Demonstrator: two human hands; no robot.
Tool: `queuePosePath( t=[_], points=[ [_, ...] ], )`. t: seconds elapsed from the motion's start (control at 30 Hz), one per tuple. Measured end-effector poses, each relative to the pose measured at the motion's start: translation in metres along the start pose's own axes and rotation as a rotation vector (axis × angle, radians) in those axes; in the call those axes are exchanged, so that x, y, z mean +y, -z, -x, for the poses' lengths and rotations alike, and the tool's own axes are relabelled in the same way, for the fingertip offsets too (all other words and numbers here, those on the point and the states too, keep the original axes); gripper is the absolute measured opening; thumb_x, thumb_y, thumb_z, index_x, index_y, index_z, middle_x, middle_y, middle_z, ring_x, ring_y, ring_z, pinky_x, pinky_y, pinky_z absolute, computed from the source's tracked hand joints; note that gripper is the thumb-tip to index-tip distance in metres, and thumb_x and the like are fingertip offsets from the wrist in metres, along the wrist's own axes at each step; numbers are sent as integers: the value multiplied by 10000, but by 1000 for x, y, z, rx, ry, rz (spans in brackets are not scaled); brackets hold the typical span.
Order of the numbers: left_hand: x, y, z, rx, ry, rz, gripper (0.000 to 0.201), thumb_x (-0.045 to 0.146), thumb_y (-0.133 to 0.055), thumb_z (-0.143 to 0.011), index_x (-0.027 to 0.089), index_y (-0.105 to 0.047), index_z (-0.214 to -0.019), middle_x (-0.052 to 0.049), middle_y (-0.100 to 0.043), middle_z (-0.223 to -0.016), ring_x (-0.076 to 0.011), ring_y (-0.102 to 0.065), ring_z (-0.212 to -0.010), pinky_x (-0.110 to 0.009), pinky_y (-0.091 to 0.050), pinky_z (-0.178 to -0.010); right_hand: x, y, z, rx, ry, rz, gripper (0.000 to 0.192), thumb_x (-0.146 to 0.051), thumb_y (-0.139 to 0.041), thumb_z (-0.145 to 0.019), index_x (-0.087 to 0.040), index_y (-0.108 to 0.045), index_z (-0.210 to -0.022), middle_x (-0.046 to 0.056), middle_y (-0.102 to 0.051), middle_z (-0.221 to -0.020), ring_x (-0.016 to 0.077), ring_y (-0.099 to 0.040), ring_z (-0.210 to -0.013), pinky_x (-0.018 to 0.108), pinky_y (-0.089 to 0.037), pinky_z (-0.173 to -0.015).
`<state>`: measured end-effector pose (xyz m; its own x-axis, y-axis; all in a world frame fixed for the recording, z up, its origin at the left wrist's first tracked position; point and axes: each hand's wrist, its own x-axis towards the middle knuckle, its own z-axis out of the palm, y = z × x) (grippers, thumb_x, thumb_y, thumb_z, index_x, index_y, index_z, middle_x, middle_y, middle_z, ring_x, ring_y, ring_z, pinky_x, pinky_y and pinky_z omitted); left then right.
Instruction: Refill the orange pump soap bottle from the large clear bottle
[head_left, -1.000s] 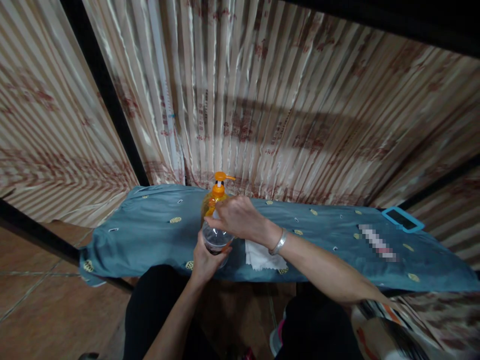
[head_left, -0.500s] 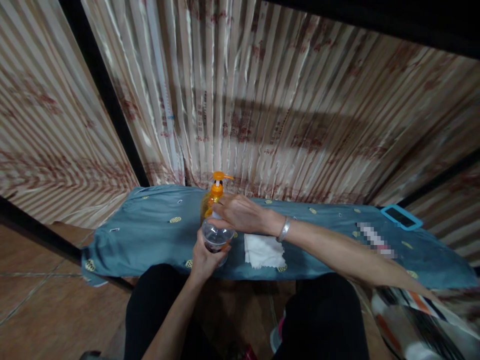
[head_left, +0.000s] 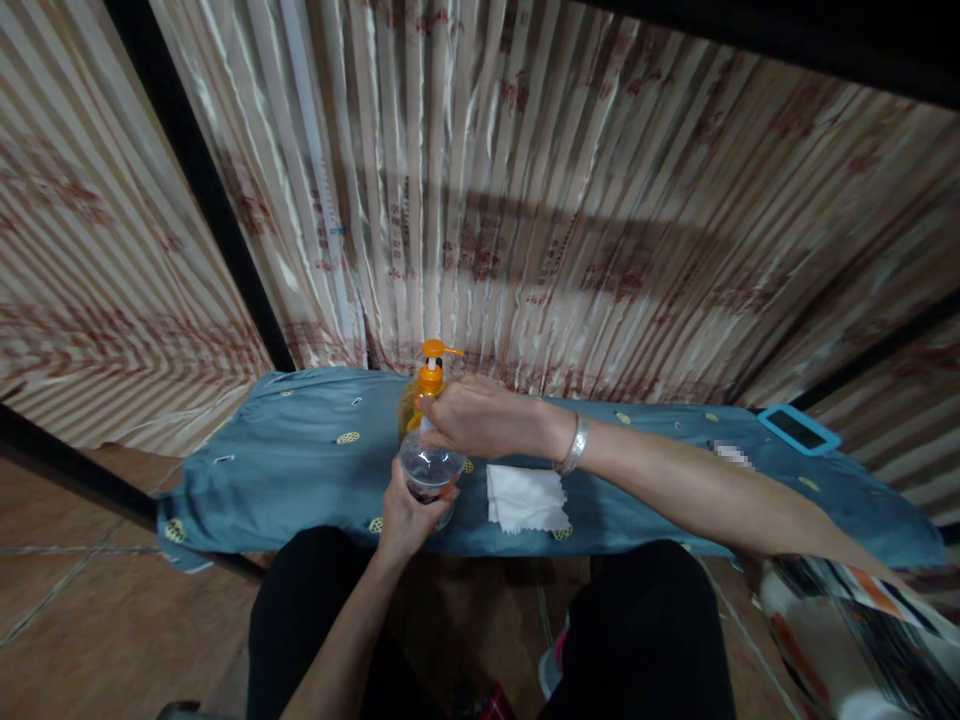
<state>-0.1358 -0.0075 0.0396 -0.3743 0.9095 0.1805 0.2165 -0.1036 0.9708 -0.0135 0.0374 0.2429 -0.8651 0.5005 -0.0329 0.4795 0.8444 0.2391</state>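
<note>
Background: pleated curtain (head_left: 525,200), cream and brown stripes with reddish print, hangs across the whole rear of the view. Dark frame bars (head_left: 217,230) cross in front of it at left. Floor (head_left: 90,610) at lower left is brown tile with visible grout lines.

Surface: a long, narrow table under a teal cloth (head_left: 300,470) dotted with small yellow oval motifs; the cloth drapes over the near edge. Lighting dim, warm.

On the surface:
- Orange pump bottle (head_left: 429,385), upright, toward the rear edge, directly behind the hands.
- White folded cloth (head_left: 525,498), lying flat just right of the hands, near the front edge.
- Blue-framed flat object (head_left: 799,430), far right end, well apart from everything else.

Hands:
- Left hand (head_left: 405,515) wraps from below around a clear plastic bottle (head_left: 429,468), fingers curled about its lower body. Bottle stands upright at the front edge of the table, just in front of the pump bottle.
- Right hand (head_left: 476,418), silver bracelet (head_left: 574,445) at the wrist, is closed over the top of the clear bottle, fingertips gathered on its neck; the cap itself is hidden under the hand.

Person seated; dark trousers (head_left: 322,610) show below the table edge.
</note>
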Motion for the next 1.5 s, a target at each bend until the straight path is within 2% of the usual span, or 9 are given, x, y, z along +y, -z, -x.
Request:
queuePosePath(
  t=[0.13,0.23,0.43,0.63,0.8,1.03,1.13,1.37,1.5],
  points=[
    [1,0,0,-8,6,27,734,377,-851,-503,195,-537,-1141,-80,-738,-1021,-288,-725,-942,-451,-587,-871,1,6,0,-21,40,-29,377,-370,-667,-935,-81,-631,-1174,121,-762,-969,242,-715,-855,320,-422,-656],
    [2,1,0,0,21,10,740,364,-849,-497,192,-540,-1147,-81,-739,-1025,-290,-725,-944,-449,-586,-874,-2,6,-1,13,-9,-14,451,-491,-601,-954,-59,-668,-1065,156,-749,-953,266,-704,-873,352,-456,-692],
    [1,1,0,-12,29,-3,760,389,-843,-500,187,-527,-1161,-80,-735,-1025,-298,-720,-961,-459,-572,-888,3,1,-3,22,82,-49,171,-228,-588,-959,-89,-679,-998,96,-737,-964,175,-668,-855,294,-466,-729],
    [0,1,0,-16,21,-4,746,402,-840,-504,186,-525,-1144,-91,-731,-1013,-301,-716,-943,-466,-572,-876,2,4,-3,29,18,-66,409,-438,-647,-938,-45,-673,-1050,155,-738,-935,246,-679,-879,343,-443,-719],
    [0,1,0,-9,2,-41,718,411,-839,-514,188,-529,-1122,-88,-732,-1003,-299,-723,-937,-462,-582,-861,-2,8,-6,-36,45,-77,164,-193,-624,-935,-73,-689,-1026,120,-740,-985,206,-672,-875,318,-460,-730],
    [-2,0,-2,4,1,-86,710,413,-844,-497,203,-546,-1106,-96,-743,-1039,-312,-725,-977,-461,-578,-898,22,13,30,84,-54,-337,233,-168,-609,-941,-81,-642,-1155,104,-719,-988,208,-637,-911,317,-411,-796],
    [-3,0,-4,20,23,-124,749,441,-836,-472,190,-536,-1110,-116,-740,-1056,-333,-719,-997,-474,-575,-908,33,-20,67,199,-268,-571,231,-322,-686,-918,-154,-659,-1074,8,-679,-872,146,-606,-780,281,-397,-708],
    [-4,0,-4,47,40,-220,735,493,-830,-458,181,-558,-1065,-136,-726,-1043,-369,-711,-1003,-495,-582,-895,40,-192,170,383,-878,-1096,194,-325,-694,-908,-164,-606,-847,-75,-541,-659,95,-542,-570,258,-482,-586],
    [-7,0,-4,79,37,-250,791,522,-835,-436,175,-559,-1091,-149,-717,-1075,-387,-698,-1039,-512,-573,-919,46,-252,216,511,-1190,-1180,141,-252,-703,-904,-153,-612,-863,-41,-621,-779,109,-621,-677,288,-556,-669]
  ],
)
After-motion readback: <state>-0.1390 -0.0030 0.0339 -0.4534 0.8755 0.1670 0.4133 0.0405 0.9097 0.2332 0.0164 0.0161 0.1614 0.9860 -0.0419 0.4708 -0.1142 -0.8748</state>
